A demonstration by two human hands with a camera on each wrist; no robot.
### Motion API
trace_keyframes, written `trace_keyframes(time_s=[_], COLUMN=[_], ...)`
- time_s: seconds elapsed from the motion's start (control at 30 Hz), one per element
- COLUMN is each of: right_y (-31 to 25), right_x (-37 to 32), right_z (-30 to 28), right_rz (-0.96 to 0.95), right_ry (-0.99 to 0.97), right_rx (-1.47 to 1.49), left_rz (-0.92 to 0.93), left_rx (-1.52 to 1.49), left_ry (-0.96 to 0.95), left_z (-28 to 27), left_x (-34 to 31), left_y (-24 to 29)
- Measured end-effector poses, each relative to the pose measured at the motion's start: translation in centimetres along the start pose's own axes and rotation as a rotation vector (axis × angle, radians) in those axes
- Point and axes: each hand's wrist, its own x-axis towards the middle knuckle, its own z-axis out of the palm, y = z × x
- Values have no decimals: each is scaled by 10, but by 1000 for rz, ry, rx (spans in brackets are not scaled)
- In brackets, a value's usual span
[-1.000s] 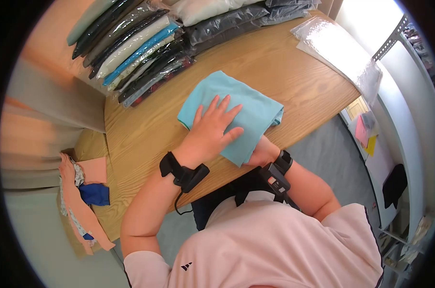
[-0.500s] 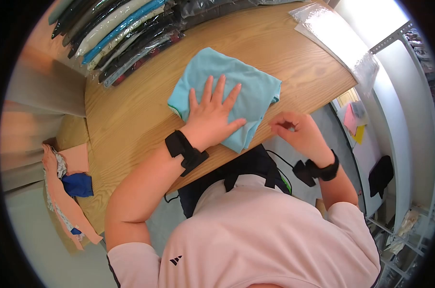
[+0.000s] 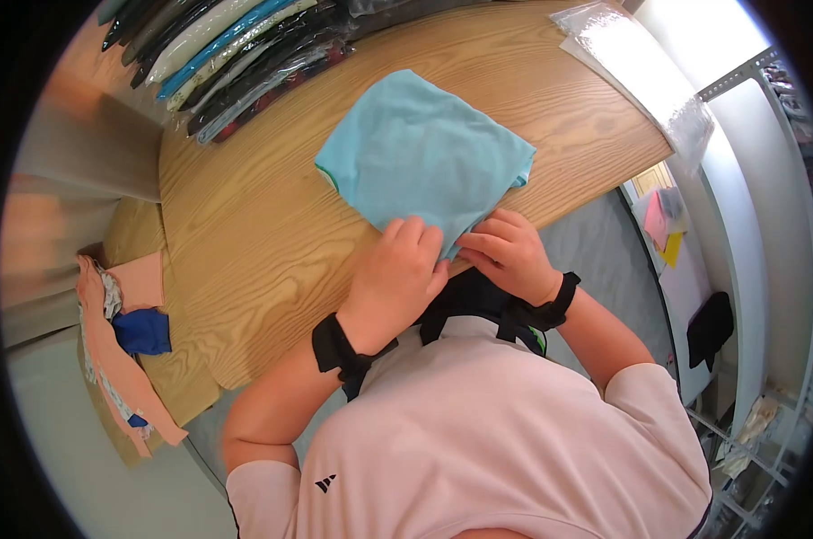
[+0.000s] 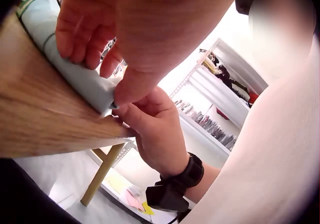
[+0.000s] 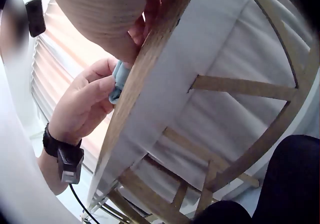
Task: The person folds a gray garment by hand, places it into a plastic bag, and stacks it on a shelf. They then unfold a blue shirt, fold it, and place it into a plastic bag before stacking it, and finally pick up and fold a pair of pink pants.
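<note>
A folded light-blue garment [image 3: 429,148] lies on the wooden table, a green trim showing at its left edge. Its near corner points toward the person at the table's front edge. There my left hand [image 3: 395,277] pinches the cloth between thumb and curled fingers. My right hand [image 3: 517,258] pinches the same corner from the right side, its thumb below the fingers. In the left wrist view the two thumbs meet close at the tip of the blue cloth [image 4: 82,81]. The right wrist view has the left hand [image 5: 82,101] holding a rolled bit of the cloth.
Several plastic-bagged garments [image 3: 245,67] are stacked at the table's back left. Clear plastic bags [image 3: 635,76] lie at the back right. Peach clothing [image 3: 123,337] and a blue piece [image 3: 143,331] lie at far left. White shelving [image 3: 738,180] stands on the right.
The left hand has gone from lying flat on the garment to pinching its near corner. The right hand came out from under the garment, then back to its near edge.
</note>
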Motion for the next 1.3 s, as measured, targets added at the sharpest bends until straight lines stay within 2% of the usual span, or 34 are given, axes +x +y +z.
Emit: trace_keyframes(time_s=[0.17,0.23,0.37,0.43,0.53,0.63,0.77,0.83,0.87,0.9,0.93,0.97,1.0,1.03,1.07,1.13,1.23,1.3], right_y=[-5,-9,-15,-10,-7,-12,-21,-11,-10,-2,9,20,26,32,37,39,33,31], right_x=[4,0,-3,-6,-4,-4,3,5,13,18,25,34,40,37,33,23,21,22], right_z=[7,14,25,24,17,7,-15,-41,-51,-61,-61,-61,-60,-60,-56,-48,-44,-45], right_rz=[-69,10,67,-31,-119,-114,-101,25,97,292,296,214,127,189,180,283,332,369], right_ry=[38,107,144,64,41,-65,-93,-182,-42,-91,-96,-61,-25,-178,-178,-253,-240,-231], right_rx=[-72,-131,-217,-184,-144,-218,-183,51,29,24,24,-81,-188,-300,-301,-369,-351,-347], left_rz=[-3,10,1,40,71,117,239,136,133,132,132,133,118,99,95,-54,-79,-124], left_rx=[-88,-131,-56,3,50,148,44,16,12,-22,-54,-55,114,284,288,316,272,224], left_ry=[59,122,108,107,67,18,-76,-105,-107,-49,12,15,-53,-120,-111,-386,-435,-361], left_z=[11,9,4,4,3,2,-16,-27,-33,-39,-42,-41,-39,-37,-34,-31,-39,-41], left_x=[-2,-2,-4,-6,-7,-8,-6,-2,3,11,16,20,23,25,26,28,36,40], left_y=[-1,3,9,9,5,1,-2,-7,-11,-15,-19,-21,-24,-27,-32,-43,-52,-74])
